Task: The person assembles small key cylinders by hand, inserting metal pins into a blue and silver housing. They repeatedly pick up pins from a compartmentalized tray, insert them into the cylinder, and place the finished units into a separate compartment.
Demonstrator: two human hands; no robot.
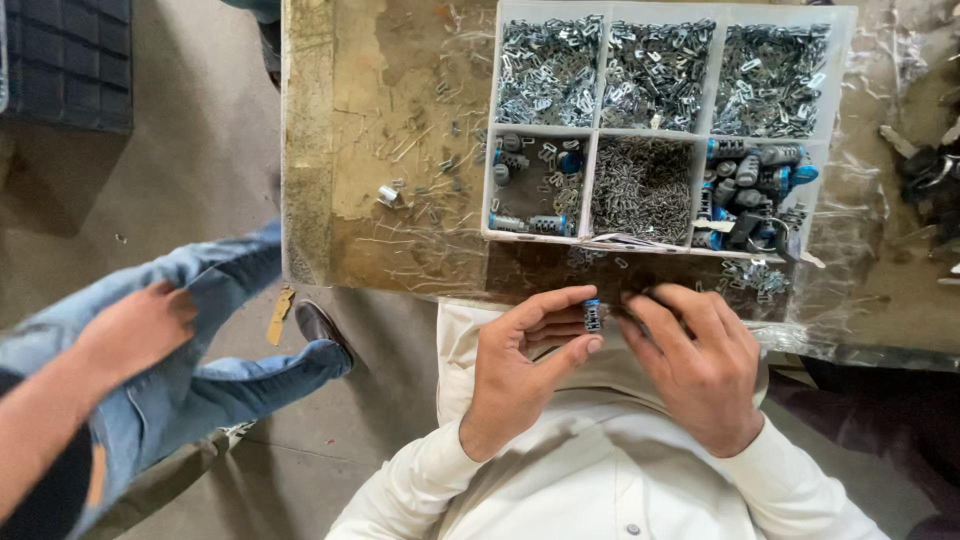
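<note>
Fingertips of left hand (520,375) pinch small blue-ended cylinder (593,316) upright; right hand (695,360) closes on its right side, touching it

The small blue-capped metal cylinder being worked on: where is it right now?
In the head view, the small cylinder sits low centre, pinched between the left hand and right hand, just below the compartment tray.

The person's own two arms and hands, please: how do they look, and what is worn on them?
Both hands, left hand and right hand, are bare: no gloves, and no rings or watch can be seen. Each arm wears a long cream-white sleeve ending at the wrist, part of a shirt with a small button on its front.
</note>
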